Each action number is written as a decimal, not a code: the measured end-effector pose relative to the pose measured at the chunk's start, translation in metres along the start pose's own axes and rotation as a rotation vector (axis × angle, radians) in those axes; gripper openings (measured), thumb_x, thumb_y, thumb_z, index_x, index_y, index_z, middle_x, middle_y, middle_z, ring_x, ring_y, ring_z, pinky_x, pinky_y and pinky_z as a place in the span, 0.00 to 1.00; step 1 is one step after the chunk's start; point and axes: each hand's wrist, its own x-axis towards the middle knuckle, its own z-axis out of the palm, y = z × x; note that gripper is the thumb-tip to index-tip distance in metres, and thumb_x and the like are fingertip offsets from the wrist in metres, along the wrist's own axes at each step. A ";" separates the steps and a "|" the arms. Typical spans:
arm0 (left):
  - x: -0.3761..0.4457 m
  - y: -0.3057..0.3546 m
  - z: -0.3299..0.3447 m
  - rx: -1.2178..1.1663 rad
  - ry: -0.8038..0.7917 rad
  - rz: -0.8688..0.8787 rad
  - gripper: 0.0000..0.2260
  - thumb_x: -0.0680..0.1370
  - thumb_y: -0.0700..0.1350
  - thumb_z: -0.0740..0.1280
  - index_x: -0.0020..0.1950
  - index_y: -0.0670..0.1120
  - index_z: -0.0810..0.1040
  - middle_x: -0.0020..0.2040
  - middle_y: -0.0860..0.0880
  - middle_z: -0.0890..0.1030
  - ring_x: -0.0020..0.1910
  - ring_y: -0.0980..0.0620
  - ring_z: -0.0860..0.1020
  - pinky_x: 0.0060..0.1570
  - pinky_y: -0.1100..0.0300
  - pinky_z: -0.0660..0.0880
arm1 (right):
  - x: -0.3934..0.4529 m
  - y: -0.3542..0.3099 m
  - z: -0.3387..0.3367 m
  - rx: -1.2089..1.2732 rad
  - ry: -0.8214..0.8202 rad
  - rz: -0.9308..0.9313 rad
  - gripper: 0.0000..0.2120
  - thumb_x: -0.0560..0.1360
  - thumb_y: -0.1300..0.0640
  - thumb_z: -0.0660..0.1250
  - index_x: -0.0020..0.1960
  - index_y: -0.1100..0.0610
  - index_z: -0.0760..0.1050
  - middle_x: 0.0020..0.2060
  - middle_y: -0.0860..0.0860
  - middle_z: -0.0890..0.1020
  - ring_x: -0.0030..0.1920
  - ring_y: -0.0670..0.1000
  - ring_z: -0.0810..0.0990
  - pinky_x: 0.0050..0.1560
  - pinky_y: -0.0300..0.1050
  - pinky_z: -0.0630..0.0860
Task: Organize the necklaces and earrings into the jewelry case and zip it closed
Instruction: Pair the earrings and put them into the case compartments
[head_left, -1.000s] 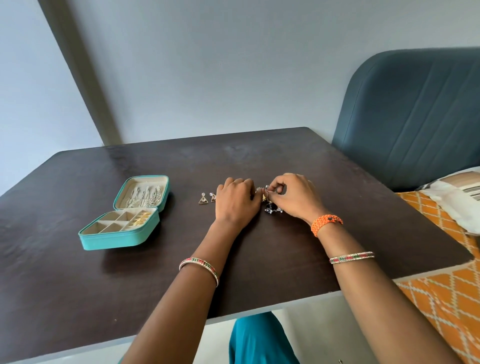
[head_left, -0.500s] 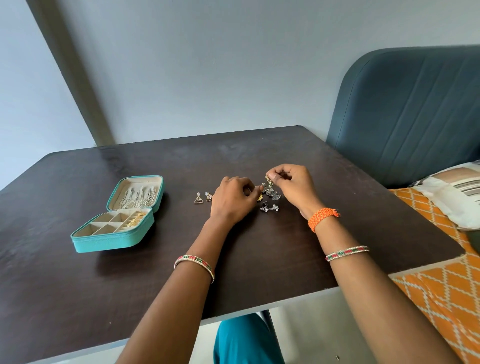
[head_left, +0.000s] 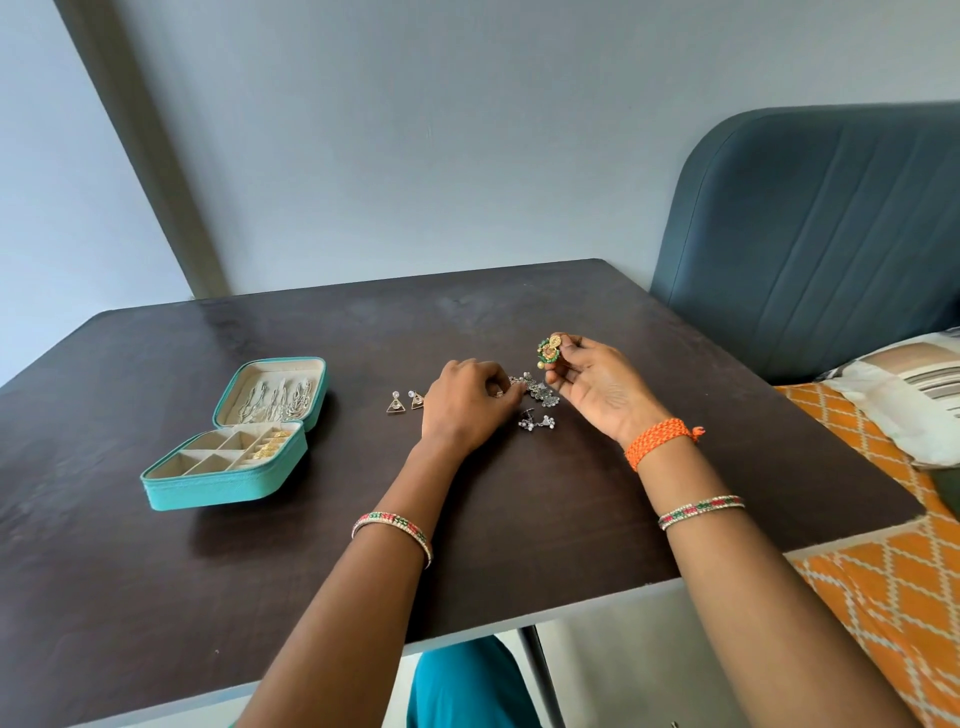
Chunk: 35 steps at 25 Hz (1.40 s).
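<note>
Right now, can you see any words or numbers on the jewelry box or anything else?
None: no words, numbers or brand marks can be read anywhere. The teal jewelry case shows plain sides, and the green and gold earring held by the right hand bears no lettering.

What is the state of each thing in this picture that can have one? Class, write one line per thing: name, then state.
jewelry case: open, lid upright, unzipped.
necklaces: stowed in the lid.
gold earrings: in a right-hand compartment of the case.
triangle earrings: loose on the table.
silver earrings: loose on the table.
green-and-gold earring: lifted, pinched by the right hand.
left hand: curled on the earring pile.
</note>
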 end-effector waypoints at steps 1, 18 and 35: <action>0.000 -0.001 0.000 0.017 -0.005 0.017 0.10 0.75 0.55 0.66 0.45 0.50 0.81 0.44 0.52 0.80 0.50 0.51 0.72 0.40 0.58 0.68 | -0.001 -0.001 -0.001 0.021 0.011 0.029 0.09 0.79 0.67 0.57 0.43 0.60 0.72 0.38 0.57 0.76 0.36 0.50 0.74 0.37 0.41 0.71; -0.038 -0.021 -0.078 -1.164 -0.443 -0.407 0.06 0.79 0.43 0.62 0.44 0.47 0.77 0.40 0.50 0.80 0.36 0.57 0.77 0.34 0.64 0.72 | -0.031 0.016 0.027 -0.235 -0.293 0.135 0.08 0.78 0.67 0.59 0.46 0.59 0.75 0.37 0.54 0.76 0.29 0.45 0.72 0.25 0.36 0.68; -0.098 -0.070 -0.097 -0.327 0.113 -0.368 0.07 0.78 0.45 0.67 0.43 0.43 0.78 0.31 0.52 0.76 0.29 0.57 0.72 0.30 0.67 0.67 | -0.058 0.062 0.090 -0.455 -0.431 0.336 0.07 0.77 0.58 0.65 0.49 0.64 0.75 0.36 0.57 0.80 0.32 0.48 0.81 0.37 0.39 0.81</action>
